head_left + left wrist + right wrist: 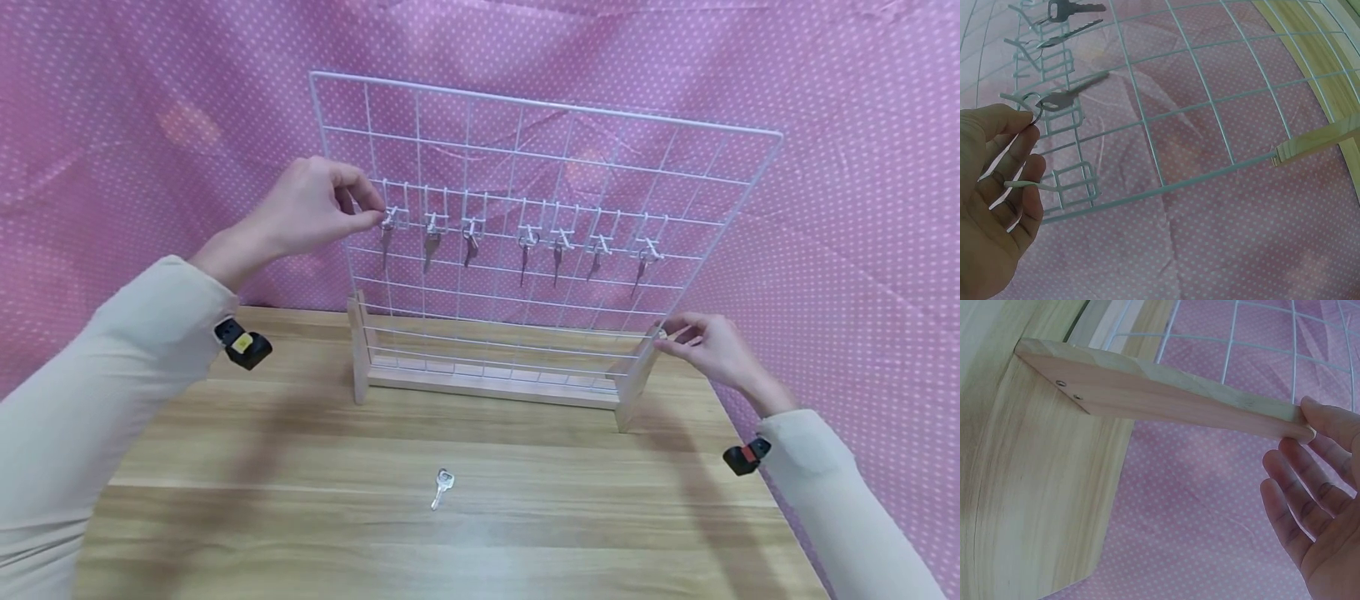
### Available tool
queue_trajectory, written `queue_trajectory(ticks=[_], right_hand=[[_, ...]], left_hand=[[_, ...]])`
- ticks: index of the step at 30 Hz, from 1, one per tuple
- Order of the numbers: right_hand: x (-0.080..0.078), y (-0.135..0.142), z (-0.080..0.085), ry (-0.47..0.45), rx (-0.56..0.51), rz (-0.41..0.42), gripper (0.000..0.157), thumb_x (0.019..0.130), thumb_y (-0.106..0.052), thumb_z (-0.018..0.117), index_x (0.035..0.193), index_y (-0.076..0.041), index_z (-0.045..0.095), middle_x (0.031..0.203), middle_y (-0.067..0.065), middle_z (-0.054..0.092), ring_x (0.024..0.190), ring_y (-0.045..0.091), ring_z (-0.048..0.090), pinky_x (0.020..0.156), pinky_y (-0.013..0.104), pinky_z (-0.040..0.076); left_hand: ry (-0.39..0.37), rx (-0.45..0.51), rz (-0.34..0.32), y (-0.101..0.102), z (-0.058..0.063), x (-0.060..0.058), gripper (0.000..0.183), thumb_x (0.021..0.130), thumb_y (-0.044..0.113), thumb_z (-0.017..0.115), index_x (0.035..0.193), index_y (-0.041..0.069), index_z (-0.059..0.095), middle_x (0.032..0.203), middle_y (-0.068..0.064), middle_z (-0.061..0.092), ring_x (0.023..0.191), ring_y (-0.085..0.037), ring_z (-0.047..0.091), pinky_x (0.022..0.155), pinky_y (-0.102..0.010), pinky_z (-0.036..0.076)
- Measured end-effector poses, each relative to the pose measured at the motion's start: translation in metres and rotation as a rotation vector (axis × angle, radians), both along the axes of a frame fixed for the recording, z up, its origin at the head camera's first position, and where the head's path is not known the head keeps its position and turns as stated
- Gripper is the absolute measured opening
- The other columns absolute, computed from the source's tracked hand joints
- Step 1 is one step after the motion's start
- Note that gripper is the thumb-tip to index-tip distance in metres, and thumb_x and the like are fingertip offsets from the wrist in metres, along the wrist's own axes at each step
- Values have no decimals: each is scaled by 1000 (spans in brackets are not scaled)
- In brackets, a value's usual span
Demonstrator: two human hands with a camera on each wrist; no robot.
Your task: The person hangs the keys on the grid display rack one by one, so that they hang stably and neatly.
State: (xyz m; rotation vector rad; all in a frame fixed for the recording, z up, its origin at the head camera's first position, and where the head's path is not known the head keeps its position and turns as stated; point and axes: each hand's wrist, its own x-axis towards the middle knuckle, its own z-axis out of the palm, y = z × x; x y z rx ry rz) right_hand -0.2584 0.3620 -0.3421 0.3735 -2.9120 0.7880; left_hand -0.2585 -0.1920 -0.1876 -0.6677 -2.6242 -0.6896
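Observation:
My left hand [318, 204] is at the left end of a row of hooks on a white wire grid [555, 104]. Its thumb and finger pinch the ring of a key [1069, 97]; whether that ring sits on a hook, I cannot tell. Several more keys, such as this key [431, 242], hang from hooks [528, 229] along the row. At the grid's lower right, my right hand [705, 343] grips the upper end of the stand's wooden side piece [1179, 394] between thumb and fingers. One loose key [443, 487] lies flat on the table in front.
The grid stands tilted in a wooden stand [487, 383] on a wood-grain table [300, 533]. Pink dotted cloth [150, 100] hangs behind and at the sides. The table's right edge [765, 475] runs below my right forearm.

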Motion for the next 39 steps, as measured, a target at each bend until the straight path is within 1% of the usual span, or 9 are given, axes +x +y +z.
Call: queue_trajectory(ticks=[4, 7, 13, 18, 20, 23, 26, 31, 39], right_hand=[[0, -1, 0, -4, -5, -2, 38, 97, -27, 78, 123, 2, 72, 115, 25, 75, 101, 32, 70, 70, 19, 56], [1, -1, 0, 0, -8, -2, 38, 97, -26, 78, 122, 2, 72, 115, 25, 76, 100, 33, 70, 69, 19, 56], [1, -3, 1, 9, -14, 5, 38, 97, -25, 78, 123, 3, 72, 115, 26, 75, 100, 34, 71, 69, 19, 56], [1, -3, 0, 7, -14, 11, 39, 98, -26, 78, 123, 2, 71, 116, 26, 75, 101, 35, 71, 70, 19, 56], [1, -3, 0, 10, -16, 17, 38, 97, -25, 78, 123, 3, 71, 115, 27, 75, 99, 33, 71, 70, 19, 56], [1, -1, -1, 23, -20, 19, 37, 96, -23, 79, 122, 3, 72, 113, 26, 76, 94, 27, 71, 68, 18, 56], [1, 0, -1, 29, -19, 17, 37, 96, -24, 79, 121, 2, 73, 111, 26, 77, 92, 25, 71, 67, 19, 56], [2, 0, -1, 19, -9, 16, 39, 97, -27, 79, 123, 2, 72, 112, 26, 77, 95, 30, 72, 68, 19, 56], [1, 0, -1, 22, -6, 17, 40, 97, -27, 78, 123, 2, 72, 114, 27, 76, 98, 34, 73, 68, 19, 56]], left_hand=[[13, -12, 0, 0, -1, 0, 10, 95, 14, 73, 100, 10, 80, 98, -9, 81, 76, -7, 62, 69, -12, 47], [12, 8, 2, 0, -1, 6, 11, 97, 17, 74, 103, 11, 80, 100, -9, 81, 77, -5, 62, 69, -12, 48], [32, 88, -8, -3, -2, 31, 11, 96, 20, 78, 104, 13, 80, 98, -7, 80, 72, -3, 61, 65, -12, 49], [78, 114, -71, -2, -17, 51, 7, 94, 12, 79, 100, 11, 80, 90, -6, 79, 67, -4, 60, 64, -11, 50], [77, 118, -96, 0, -29, 56, 6, 93, 9, 79, 99, 10, 80, 85, -5, 77, 66, -5, 60, 63, -12, 51], [38, 138, -136, 6, -51, 62, 6, 92, 6, 80, 97, 9, 79, 80, -3, 75, 66, -6, 60, 61, -15, 52], [-29, 158, -175, 12, -78, 67, 7, 91, 6, 80, 97, 10, 79, 79, -1, 74, 66, -7, 59, 60, -17, 53], [-137, 176, -221, 22, -125, 72, 8, 91, 6, 80, 97, 11, 79, 82, 2, 76, 67, -5, 59, 58, -19, 53], [-301, 177, -256, 35, -195, 76, 6, 91, 7, 80, 94, 13, 79, 85, 3, 77, 69, 0, 59, 59, -17, 55]])
